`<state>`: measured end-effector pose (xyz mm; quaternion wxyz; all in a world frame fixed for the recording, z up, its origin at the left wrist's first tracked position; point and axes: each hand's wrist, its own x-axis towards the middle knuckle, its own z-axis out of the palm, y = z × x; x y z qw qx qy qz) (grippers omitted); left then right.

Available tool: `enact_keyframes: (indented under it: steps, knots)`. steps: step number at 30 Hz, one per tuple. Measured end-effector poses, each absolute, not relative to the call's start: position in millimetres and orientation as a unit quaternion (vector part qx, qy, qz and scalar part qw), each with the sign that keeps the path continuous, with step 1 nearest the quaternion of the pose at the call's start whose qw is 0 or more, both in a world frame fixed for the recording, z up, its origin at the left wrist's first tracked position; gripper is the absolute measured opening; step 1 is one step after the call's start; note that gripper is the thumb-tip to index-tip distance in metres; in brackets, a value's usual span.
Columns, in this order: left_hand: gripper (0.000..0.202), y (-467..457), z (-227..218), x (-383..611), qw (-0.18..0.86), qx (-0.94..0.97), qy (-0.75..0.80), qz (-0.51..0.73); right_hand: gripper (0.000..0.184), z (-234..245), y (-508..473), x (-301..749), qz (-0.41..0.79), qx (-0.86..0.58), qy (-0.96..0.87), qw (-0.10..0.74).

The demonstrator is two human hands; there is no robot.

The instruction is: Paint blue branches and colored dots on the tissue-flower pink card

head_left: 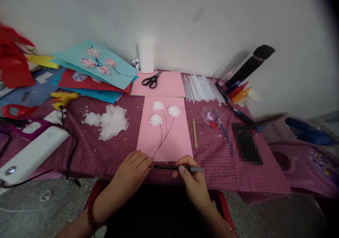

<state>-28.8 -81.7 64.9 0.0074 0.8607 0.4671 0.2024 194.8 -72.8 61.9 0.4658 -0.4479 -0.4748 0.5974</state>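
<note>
Pink paper (176,147) lies upright in front of me, bearing three white tissue flowers (174,111) on drawn brown stems. Just below its near edge, a dark pen with small light dots (166,167) is held level between both hands. My right hand (192,179) grips the pen's right part between thumb and fingers, with a grey end sticking out past them. At the pen's left end, my left hand (134,167) is closed with its fingertips on it; its thumb is hidden. A pointed wooden stick (195,133) lies right of the paper.
White tissue pieces (113,123) lie left. Behind are black scissors (151,80) on a pink sheet (172,84) and clear glue sticks (198,87). A yellow glue gun (63,98), white power bank (34,153), flower cards (100,61), paintbrush (225,134) and paint tubes (239,91) surround them.
</note>
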Motion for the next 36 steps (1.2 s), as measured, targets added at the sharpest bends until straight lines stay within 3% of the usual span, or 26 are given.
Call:
enact_keyframes:
  steps: [9,21,29,36]
  knots:
    - [0.02,-84.9,76.4,-19.4,0.051,0.895,0.416,0.156,0.027,55.5,-68.6,190.9,0.683,-0.422,-0.367,0.47]
    - [0.021,-89.9,66.0,-6.9,0.061,0.871,0.456,0.17,0.034,31.9,-72.1,192.7,0.644,-0.44,-0.391,0.49]
    - [0.033,-95.7,64.2,7.9,-0.093,0.878,0.45,0.133,0.038,18.7,-66.8,200.4,0.601,-0.448,-0.418,0.513]
    - [0.04,-93.2,68.5,10.2,0.046,0.884,0.463,0.049,0.032,14.7,-67.0,200.1,0.604,-0.39,-0.41,0.561]
